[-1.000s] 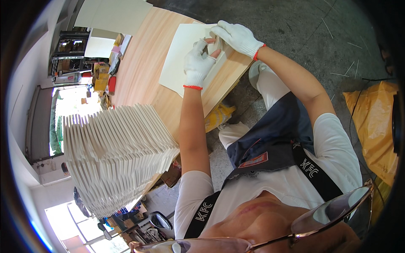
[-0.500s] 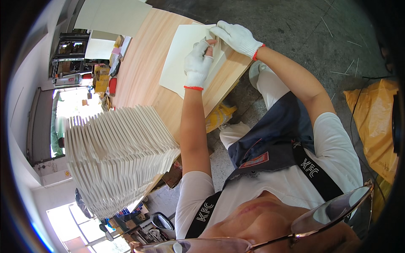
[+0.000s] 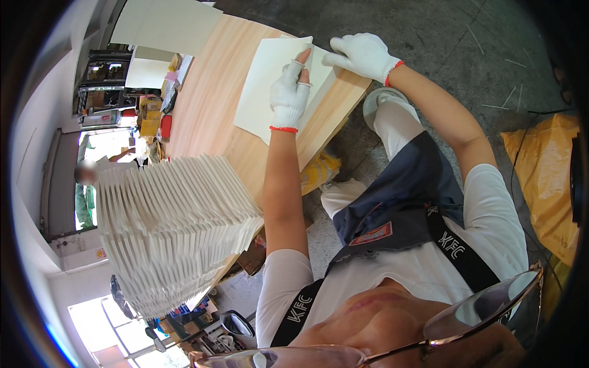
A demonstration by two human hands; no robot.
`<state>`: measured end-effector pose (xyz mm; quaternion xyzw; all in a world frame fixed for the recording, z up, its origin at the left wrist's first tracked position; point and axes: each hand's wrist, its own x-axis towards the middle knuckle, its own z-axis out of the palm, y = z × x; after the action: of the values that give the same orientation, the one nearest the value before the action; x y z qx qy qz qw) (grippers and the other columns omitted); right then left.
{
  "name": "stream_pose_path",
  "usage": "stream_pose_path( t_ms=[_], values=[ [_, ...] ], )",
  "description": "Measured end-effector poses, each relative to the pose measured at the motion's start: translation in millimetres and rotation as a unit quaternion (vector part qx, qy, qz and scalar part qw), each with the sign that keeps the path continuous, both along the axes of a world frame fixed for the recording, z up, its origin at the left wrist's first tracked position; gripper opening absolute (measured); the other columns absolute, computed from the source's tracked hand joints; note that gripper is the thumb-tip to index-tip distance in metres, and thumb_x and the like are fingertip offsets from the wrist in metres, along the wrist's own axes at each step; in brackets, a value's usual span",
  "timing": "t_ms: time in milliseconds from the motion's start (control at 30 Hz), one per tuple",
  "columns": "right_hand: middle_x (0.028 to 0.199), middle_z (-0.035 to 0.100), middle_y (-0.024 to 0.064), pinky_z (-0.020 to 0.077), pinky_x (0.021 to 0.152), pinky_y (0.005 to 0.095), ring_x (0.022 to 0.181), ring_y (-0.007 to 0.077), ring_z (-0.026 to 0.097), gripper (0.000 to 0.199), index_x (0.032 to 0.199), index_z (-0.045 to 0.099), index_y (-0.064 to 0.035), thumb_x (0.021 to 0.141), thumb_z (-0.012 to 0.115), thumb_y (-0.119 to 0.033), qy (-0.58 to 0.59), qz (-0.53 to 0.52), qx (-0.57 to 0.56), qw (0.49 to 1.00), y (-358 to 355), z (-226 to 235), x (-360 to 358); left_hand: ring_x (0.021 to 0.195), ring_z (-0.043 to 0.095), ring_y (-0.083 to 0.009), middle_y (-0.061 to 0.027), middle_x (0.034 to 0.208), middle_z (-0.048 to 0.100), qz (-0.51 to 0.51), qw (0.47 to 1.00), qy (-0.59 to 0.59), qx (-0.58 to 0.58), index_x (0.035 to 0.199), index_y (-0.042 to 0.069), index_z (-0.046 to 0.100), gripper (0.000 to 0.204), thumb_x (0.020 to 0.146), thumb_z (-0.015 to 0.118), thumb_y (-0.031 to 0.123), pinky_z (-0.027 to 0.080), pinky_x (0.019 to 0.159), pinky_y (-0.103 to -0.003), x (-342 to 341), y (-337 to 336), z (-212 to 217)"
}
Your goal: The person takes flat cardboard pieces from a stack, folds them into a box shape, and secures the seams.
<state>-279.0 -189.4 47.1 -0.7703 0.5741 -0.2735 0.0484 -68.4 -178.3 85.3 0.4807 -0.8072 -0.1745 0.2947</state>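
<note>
A cream-white sheet (image 3: 254, 92) lies on the wooden tabletop (image 3: 208, 80), with a narrow band along its right side that looks folded. My left hand (image 3: 289, 92), in a white glove with bare thumb and index fingertips, rests on this sheet. Its index finger stretches toward the far edge and its thumb stands apart; the other fingers are partly hidden. Just off the sheet's far right corner hovers my right hand (image 3: 362, 56), gloved in white with a red cuff. Thumb and index finger are spread there, and nothing shows between them.
A tall stack of white folded sheets (image 3: 178, 214) stands at the table's left end. Larger pale boards (image 3: 165, 24) lie at the far left. Yellow plastic wrapping (image 3: 540, 184) is at the right, and thin white strips (image 3: 508, 98) litter the floor. Another person (image 3: 86, 175) is partly visible behind the stack.
My right hand has come away from the sheet's far edge, moving right with its fingers spreading. My left index finger has straightened on the sheet. The other person has come into view.
</note>
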Motion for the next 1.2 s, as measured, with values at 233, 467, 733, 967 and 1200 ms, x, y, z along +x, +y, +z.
stream_pose_path(
  t_ms=[233,467,733,967,1200],
  values=[
    [0.084,0.062,0.0100,0.0491,0.073,0.0424,0.082,0.0314,0.063,0.029,0.096,0.061,-0.0170,0.096,0.046,-0.043,-0.059,0.073,-0.064,0.994,-12,3,6,0.068,0.057,-0.0122,-0.0052,0.087,0.065,-0.004,0.999,-0.042,0.030,0.113,0.015,0.066,0.023,0.095,0.052,0.014,0.047,0.067,-0.027,-4,1,7],
    [0.096,0.066,0.0138,0.0459,0.081,0.0440,0.092,0.0350,0.062,0.039,0.101,0.059,-0.0109,0.096,0.041,-0.046,-0.287,0.040,0.097,0.952,-6,1,21,0.070,0.049,-0.0083,0.0007,0.083,0.059,-0.015,1.000,-0.012,0.012,0.112,0.010,0.066,0.029,0.083,0.070,0.014,0.043,0.065,-0.024,2,-5,-7],
    [0.095,0.065,0.0150,0.0459,0.081,0.0440,0.092,0.0348,0.062,0.040,0.099,0.059,-0.0103,0.096,0.041,-0.046,-0.289,0.033,0.084,0.953,-6,-2,22,0.073,0.048,-0.0074,0.0015,0.086,0.060,0.004,0.999,-0.018,0.035,0.113,0.009,0.066,0.034,0.080,0.074,0.012,0.043,0.068,-0.023,0,-6,-7],
    [0.095,0.065,0.0153,0.0458,0.082,0.0443,0.092,0.0355,0.062,0.042,0.101,0.059,-0.0111,0.096,0.040,-0.049,-0.267,0.008,0.102,0.958,-4,2,20,0.089,0.062,-0.0191,-0.0070,0.102,0.067,-0.022,0.999,-0.041,-0.007,0.123,0.016,0.062,0.040,0.084,0.068,0.014,0.049,0.080,-0.031,-1,-4,-4],
    [0.082,0.065,0.0106,0.0467,0.058,0.0282,0.061,0.0149,0.058,0.049,0.102,0.062,-0.0104,0.095,0.042,-0.055,-0.569,0.126,0.408,0.703,12,22,26,0.101,0.063,-0.0339,-0.0129,0.120,0.061,0.008,0.995,-0.090,-0.042,0.143,0.023,0.043,0.062,0.085,0.065,0.017,0.051,0.086,-0.040,-4,4,-4]
  ],
)
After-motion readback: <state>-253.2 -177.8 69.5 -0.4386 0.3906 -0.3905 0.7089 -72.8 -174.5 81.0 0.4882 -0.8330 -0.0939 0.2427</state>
